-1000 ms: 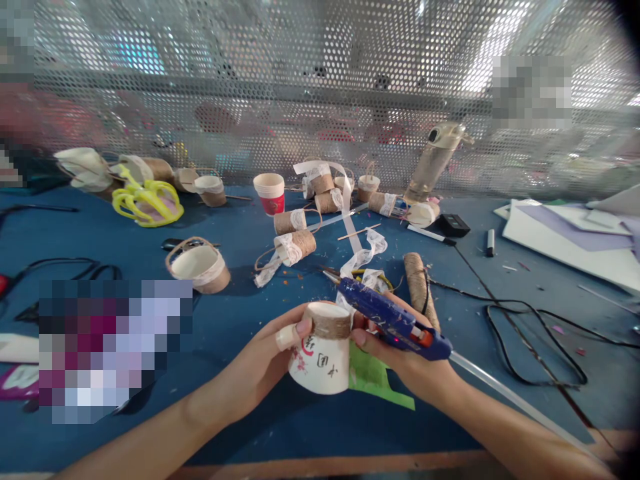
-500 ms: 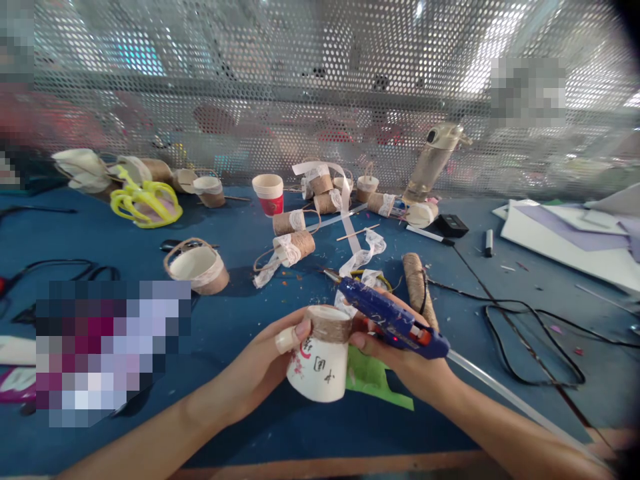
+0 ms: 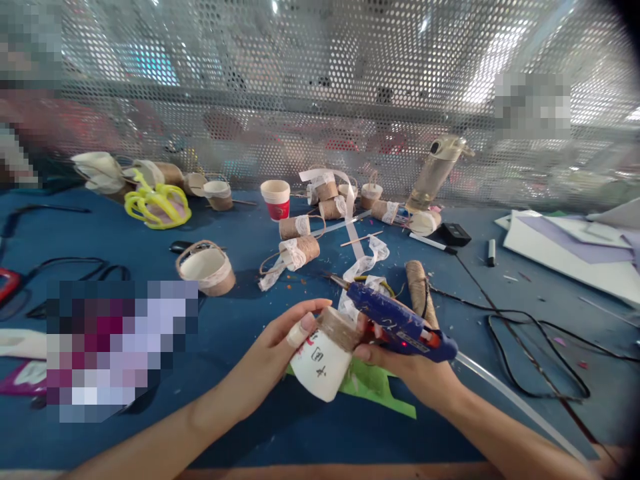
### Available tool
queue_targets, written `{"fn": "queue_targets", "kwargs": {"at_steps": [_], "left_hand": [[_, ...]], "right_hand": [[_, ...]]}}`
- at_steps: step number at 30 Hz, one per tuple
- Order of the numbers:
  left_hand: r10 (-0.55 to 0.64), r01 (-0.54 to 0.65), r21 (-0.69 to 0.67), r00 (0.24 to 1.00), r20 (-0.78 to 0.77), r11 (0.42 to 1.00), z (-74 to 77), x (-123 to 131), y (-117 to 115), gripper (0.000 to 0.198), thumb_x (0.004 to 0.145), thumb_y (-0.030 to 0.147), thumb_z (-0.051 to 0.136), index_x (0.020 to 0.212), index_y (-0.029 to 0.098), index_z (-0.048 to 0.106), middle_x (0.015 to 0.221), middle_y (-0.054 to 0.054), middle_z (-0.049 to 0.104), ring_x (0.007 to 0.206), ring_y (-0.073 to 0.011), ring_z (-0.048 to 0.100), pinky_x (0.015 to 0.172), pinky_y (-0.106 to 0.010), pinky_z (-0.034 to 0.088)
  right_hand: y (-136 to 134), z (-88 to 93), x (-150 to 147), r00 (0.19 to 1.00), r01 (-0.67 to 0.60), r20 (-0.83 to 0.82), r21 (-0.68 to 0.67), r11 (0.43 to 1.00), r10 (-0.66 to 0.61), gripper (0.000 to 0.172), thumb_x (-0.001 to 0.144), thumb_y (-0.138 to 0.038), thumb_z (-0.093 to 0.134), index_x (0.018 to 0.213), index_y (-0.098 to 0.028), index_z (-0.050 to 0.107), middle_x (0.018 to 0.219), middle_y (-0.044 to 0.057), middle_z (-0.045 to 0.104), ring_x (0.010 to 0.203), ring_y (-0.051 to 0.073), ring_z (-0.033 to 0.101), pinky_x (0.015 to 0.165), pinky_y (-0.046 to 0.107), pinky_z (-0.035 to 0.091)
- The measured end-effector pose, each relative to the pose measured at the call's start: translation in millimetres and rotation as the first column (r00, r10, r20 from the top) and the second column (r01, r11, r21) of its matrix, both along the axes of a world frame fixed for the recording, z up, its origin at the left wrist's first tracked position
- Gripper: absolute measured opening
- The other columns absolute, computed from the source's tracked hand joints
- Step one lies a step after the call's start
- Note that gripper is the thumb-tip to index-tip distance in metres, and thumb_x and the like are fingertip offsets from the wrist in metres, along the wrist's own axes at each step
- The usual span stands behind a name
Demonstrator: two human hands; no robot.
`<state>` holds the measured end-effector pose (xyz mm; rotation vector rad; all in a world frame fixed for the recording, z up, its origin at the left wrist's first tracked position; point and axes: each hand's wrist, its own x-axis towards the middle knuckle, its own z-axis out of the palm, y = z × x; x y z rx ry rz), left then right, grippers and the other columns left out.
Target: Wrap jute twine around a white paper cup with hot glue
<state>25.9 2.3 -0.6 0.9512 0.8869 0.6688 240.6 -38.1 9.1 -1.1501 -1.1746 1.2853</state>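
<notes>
My left hand (image 3: 277, 357) grips a white paper cup (image 3: 323, 365) by its side, with a wrapping on the thumb. The cup is tilted, its narrow end up and wrapped in a band of brown twine (image 3: 338, 329); dark characters and a red print mark its wall. A blue hot glue gun (image 3: 387, 315) is in my right hand (image 3: 413, 373), nozzle pointing up and left beyond the cup. My right thumb is at the cup's right side. A clear glue stick (image 3: 505, 390) runs out of the gun's back. Green paper (image 3: 385, 390) lies beneath.
A twine roll (image 3: 421, 290), white lace (image 3: 373, 257) and black cord (image 3: 515, 373) lie close by on the blue table. Several twine-wrapped cups, a small basket (image 3: 215, 277), a red paper cup (image 3: 276, 200) and a bottle (image 3: 436, 172) stand farther back, before a perforated metal screen (image 3: 280, 133).
The cup has tipped so its narrow end leans further right, and my left fingers have shifted up along the twine band. The view has moved slightly. The glue gun stays in my right hand.
</notes>
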Motion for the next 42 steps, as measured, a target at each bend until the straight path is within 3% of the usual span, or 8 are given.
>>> {"fn": "queue_targets", "kwargs": {"at_steps": [4, 8, 14, 20, 25, 29, 36, 42], "left_hand": [[0.1, -0.098, -0.03, 0.992, 0.076, 0.995, 3.7, 1, 5, 0.051, 0.092, 0.06, 0.051, 0.124, 0.022, 0.062, 0.108, -0.009, 0.071, 0.093, -0.0264, 0.067, 0.077, -0.037, 0.051], [0.248, -0.252, 0.114, 0.968, 0.045, 0.961, 11.0, -2, 13, 0.022, 0.088, 0.041, 0.067, 0.094, 0.019, 0.065, 0.085, -0.001, 0.065, 0.08, -0.0162, 0.061, 0.076, -0.029, 0.048], [0.249, -0.245, 0.234, 0.968, 0.012, 0.941, 13.5, -10, 18, 0.02, 0.082, 0.024, 0.073, 0.089, 0.023, 0.055, 0.053, 0.01, 0.048, 0.053, -0.0092, 0.043, 0.06, -0.024, 0.038], [0.12, -0.116, 0.365, 0.993, 0.013, 0.924, 14.5, -9, 17, 0.028, 0.081, 0.03, 0.074, 0.107, 0.023, 0.065, 0.106, -0.004, 0.064, 0.101, -0.0213, 0.058, 0.087, -0.032, 0.047], [-0.182, 0.218, 0.319, 0.973, -0.141, 0.922, 8.4, -15, 11, 0.039, 0.087, 0.04, 0.067, 0.124, 0.027, 0.06, 0.114, -0.008, 0.065, 0.105, -0.0269, 0.061, 0.087, -0.037, 0.048], [-0.272, 0.324, 0.278, 0.939, -0.21, 0.904, 11.0, -13, 4, 0.059, 0.077, 0.034, 0.079, 0.13, 0.031, 0.052, 0.121, -0.007, 0.065, 0.111, -0.0289, 0.061, 0.095, -0.04, 0.047], [-0.212, 0.208, 0.167, 0.977, 0.003, 0.964, 7.6, -4, 5, 0.055, 0.077, 0.037, 0.078, 0.125, 0.029, 0.053, 0.127, -0.008, 0.064, 0.113, -0.0285, 0.061, 0.095, -0.04, 0.047], [-0.12, 0.12, 0.012, 0.992, 0.03, 0.993, 11.4, -6, 6, 0.043, 0.086, 0.039, 0.069, 0.126, 0.034, 0.053, 0.113, -0.003, 0.07, 0.097, -0.022, 0.065, 0.077, -0.028, 0.047]], "right_hand": [[0, -1.8, 1, 0.999, -0.004, 0.033, 0.019, 1.0, 0.003, 0.024, 0.068, -0.021, 0.086, 0.075, -0.024, 0.063, 0.076, -0.004, 0.063, 0.072, 0.014, 0.061, 0.071, 0.027, 0.055], [-1, 0.0, 2, 0.999, -0.024, 0.033, 0.012, 1.0, 0.024, 0.026, 0.066, -0.022, 0.087, 0.075, -0.023, 0.062, 0.078, -0.003, 0.064, 0.072, 0.014, 0.062, 0.069, 0.027, 0.055], [-2, 1.7, 6, 0.992, -0.122, 0.041, -0.017, 0.992, 0.123, 0.025, 0.068, -0.02, 0.086, 0.077, -0.022, 0.063, 0.08, -0.002, 0.065, 0.074, 0.016, 0.063, 0.072, 0.028, 0.055], [-1, 1.7, 7, 0.98, -0.2, -0.021, 0.009, 0.98, 0.2, 0.023, 0.069, -0.019, 0.086, 0.078, -0.023, 0.065, 0.08, -0.002, 0.065, 0.077, 0.016, 0.063, 0.075, 0.029, 0.055], [-2, 0.5, 7, 0.985, -0.174, 0.009, -0.037, 0.984, 0.175, 0.025, 0.068, -0.021, 0.087, 0.082, -0.022, 0.066, 0.081, -0.002, 0.064, 0.076, 0.015, 0.063, 0.074, 0.028, 0.056], [-3, -2.5, 7, 0.991, -0.116, 0.062, -0.03, 0.993, 0.118, 0.025, 0.07, -0.025, 0.087, 0.086, -0.024, 0.067, 0.081, -0.004, 0.066, 0.075, 0.014, 0.065, 0.072, 0.025, 0.057], [-1, -0.3, 4, 0.989, -0.016, 0.147, 0.026, 1.0, 0.012, 0.024, 0.072, -0.031, 0.085, 0.089, -0.025, 0.07, 0.079, -0.002, 0.069, 0.074, 0.018, 0.068, 0.073, 0.029, 0.06], [4, 0.4, 8, 0.988, -0.011, 0.157, 0.066, 0.998, 0.001, 0.021, 0.077, -0.027, 0.08, 0.096, -0.025, 0.07, 0.091, 0.001, 0.073, 0.078, 0.017, 0.067, 0.076, 0.031, 0.058]]}}
